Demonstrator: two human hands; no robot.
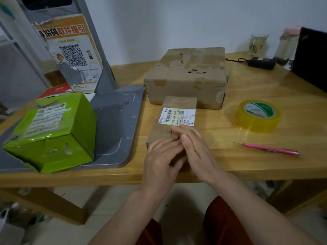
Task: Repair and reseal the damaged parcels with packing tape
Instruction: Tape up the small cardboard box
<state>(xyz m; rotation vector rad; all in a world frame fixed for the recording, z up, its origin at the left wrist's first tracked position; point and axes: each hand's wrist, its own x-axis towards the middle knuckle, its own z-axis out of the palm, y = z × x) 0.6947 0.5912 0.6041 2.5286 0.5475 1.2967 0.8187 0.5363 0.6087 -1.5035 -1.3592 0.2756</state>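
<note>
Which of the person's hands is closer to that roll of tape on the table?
The right hand. It rests on the small box, with the tape roll off to its right. The left hand lies on the far side of it from the roll.

A single wide-angle view comes from the person's head, looking forward and steeply down over a wooden table (230, 161). It sits close: both forearms enter from the bottom edge, and the left hand (161, 156) and right hand (196, 147) lie near the centre of the frame. The near table edge crosses the lower middle, with floor and the person's lap below it. The far edge meets a white wall (177, 20) along the top. The lens bends straight lines toward the borders, so the left and right margins lean outward. No second view shares the scene.
</note>
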